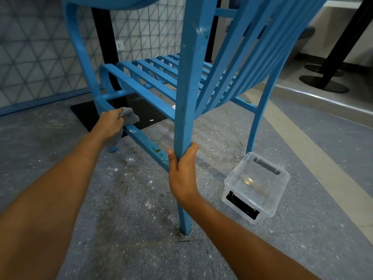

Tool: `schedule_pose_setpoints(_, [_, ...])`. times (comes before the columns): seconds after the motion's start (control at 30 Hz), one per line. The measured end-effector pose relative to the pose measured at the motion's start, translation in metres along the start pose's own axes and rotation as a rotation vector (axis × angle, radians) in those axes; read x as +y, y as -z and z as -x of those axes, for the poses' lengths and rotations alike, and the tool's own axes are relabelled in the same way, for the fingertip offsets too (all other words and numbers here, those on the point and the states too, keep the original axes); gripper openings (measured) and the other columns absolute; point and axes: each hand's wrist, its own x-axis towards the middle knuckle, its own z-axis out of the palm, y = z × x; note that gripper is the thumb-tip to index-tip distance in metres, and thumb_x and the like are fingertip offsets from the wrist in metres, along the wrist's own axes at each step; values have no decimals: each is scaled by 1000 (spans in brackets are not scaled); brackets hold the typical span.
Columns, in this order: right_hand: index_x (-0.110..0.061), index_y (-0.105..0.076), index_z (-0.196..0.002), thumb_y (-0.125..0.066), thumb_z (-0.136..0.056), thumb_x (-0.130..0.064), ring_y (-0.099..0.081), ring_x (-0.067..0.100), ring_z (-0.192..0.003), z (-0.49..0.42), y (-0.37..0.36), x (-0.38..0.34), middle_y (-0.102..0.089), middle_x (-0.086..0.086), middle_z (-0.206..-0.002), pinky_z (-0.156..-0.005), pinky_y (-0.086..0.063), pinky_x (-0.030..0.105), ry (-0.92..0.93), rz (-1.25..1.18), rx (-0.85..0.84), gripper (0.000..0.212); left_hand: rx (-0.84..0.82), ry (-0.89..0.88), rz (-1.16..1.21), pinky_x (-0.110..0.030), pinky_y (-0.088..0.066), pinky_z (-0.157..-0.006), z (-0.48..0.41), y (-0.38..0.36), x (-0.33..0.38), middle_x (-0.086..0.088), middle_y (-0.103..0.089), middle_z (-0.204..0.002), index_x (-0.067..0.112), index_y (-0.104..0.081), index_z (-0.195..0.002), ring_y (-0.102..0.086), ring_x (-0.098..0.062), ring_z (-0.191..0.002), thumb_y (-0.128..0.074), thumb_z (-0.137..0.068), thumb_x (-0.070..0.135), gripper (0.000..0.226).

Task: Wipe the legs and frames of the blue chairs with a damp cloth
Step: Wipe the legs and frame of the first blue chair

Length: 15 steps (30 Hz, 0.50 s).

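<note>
Chair legs fill most of the view: one blue chair (pixel 193 77) stands on the speckled grey floor (pixel 131 209), and four of its legs can be counted, two near and two far. The right hand (pixel 182 170) is closed around the nearest leg (pixel 184 122), low on it, with the thumb on the left side and the fingers on the right side. The left hand (pixel 112 123) is closed on one grey cloth (pixel 129 116) and presses it on the low side rail (pixel 145 144), which runs from the far left leg to the near leg. This rail carries white dust and some green spots. The slatted seat and back are above, with many parallel blue slats; I cannot count them surely.

One clear plastic box (pixel 256 186) sits on the floor to the right of the near leg, just beside the right rear leg. Something small lies inside, but it is too unclear to name. At the far right two black round table bases (pixel 323 82) stand on a raised step. One white wall socket (pixel 120 45) is on the tiled wall at the far left.
</note>
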Motion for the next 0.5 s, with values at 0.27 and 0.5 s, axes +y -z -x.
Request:
schedule_pose_setpoints(0.27, [-25, -26, -97, -47, -94, -22, -45, 14, -84, -1, 1, -1, -40, 0, -94, -70, -50, 30, 0, 2, 6, 22, -54, -62, -5, -38, -38, -104, 20, -11, -4, -15, -56, -131, 18, -53, -128, -49, -32, -123, -41, -97, 20, 34])
schedule_pose_setpoints(0.5, [-23, -26, -96, -48, -94, -20, -44, 13, -81, 0, 2, -3, -40, 1, -92, -68, -50, 31, -10, 1, 2, 22, 1, -5, 17, -38, -38, -100, 26, -6, 14, -22, -54, -129, 7, -51, -130, -49, -36, -122, -42, -98, 15, 34])
